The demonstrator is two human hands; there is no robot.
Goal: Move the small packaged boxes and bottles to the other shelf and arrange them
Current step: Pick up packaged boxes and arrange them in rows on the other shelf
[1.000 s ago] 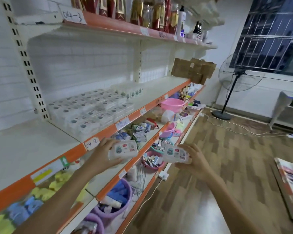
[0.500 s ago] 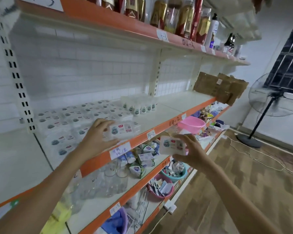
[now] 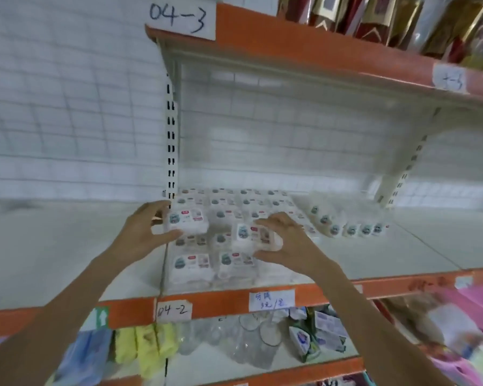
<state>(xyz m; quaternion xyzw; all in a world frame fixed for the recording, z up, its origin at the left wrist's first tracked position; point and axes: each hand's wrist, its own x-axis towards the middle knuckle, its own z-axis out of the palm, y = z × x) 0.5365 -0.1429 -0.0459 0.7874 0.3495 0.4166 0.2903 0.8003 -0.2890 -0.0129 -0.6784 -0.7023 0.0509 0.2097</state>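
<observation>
Placing step: left hand (image 3: 140, 232) pinches one box (image 3: 186, 220), right hand (image 3: 285, 240) another (image 3: 255, 236), both over the stacked rows (image 3: 226, 246) on shelf (image 3: 402, 246); next, set each down squarely in line

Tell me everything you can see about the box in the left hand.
The box in the left hand is small, white and rectangular, apparently wrapped in clear plastic. Its top label shows a grey-blue picture, a red tag and blurred print. The left hand pinches it from its left end, thumb below, lying flat above the rows of matching boxes on the shelf.
</observation>
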